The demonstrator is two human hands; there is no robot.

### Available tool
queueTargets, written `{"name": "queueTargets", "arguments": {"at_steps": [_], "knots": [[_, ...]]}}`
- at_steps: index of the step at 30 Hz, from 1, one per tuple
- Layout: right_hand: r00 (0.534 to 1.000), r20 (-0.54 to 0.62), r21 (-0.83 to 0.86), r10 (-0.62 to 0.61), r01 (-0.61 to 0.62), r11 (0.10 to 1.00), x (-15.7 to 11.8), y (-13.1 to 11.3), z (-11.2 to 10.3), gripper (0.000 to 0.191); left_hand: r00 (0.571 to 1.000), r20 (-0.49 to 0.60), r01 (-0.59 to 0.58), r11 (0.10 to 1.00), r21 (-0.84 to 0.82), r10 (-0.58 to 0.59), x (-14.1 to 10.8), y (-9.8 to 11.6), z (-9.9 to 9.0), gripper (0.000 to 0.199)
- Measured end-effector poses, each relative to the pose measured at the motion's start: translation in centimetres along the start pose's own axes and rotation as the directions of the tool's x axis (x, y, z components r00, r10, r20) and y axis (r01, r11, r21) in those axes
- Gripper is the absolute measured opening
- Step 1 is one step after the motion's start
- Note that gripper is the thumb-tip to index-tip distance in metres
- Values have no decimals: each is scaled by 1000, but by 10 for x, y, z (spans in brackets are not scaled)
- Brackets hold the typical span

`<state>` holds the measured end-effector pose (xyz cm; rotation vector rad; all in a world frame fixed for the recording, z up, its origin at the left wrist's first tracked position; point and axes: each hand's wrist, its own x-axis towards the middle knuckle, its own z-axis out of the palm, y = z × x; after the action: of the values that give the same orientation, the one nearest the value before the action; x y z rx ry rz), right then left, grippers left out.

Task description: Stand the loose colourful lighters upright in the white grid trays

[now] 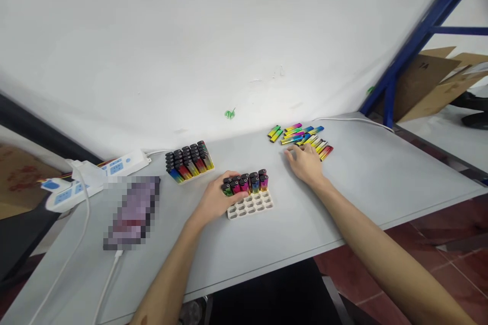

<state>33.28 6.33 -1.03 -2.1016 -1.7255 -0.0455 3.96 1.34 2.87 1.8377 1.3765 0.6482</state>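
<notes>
A white tray (250,210) with oval holes stands in the middle of the table, its back rows filled with upright coloured lighters (254,184) with black tops. Around the left end of these lighters my left hand (219,197) is wrapped, fingers behind and thumb in front. My right hand (305,162) reaches the near edge of a loose pile of shiny coloured lighters (293,138), its fingers bent; whether it pinches one is hidden. Further left, a second tray (198,176) holds several rows of upright lighters (189,161).
On the left lie a pixelated phone-like object (133,210) with a white cable (109,282) and a white power strip (125,163). A white wall rises behind the table (236,259). Blue metal posts (389,96) and cardboard boxes (427,81) stand at the right.
</notes>
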Motion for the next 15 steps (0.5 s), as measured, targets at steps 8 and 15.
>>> {"name": "queueTargets", "arguments": {"at_steps": [8, 15], "knots": [[999, 23, -84, 38, -36, 996, 6, -8, 0, 54, 1000, -4, 3, 1000, 28, -3, 0, 2, 0, 46], [999, 3, 32, -40, 40, 999, -5, -6, -2, 30, 1000, -12, 3, 1000, 19, -3, -2, 1, 0, 46]]}}
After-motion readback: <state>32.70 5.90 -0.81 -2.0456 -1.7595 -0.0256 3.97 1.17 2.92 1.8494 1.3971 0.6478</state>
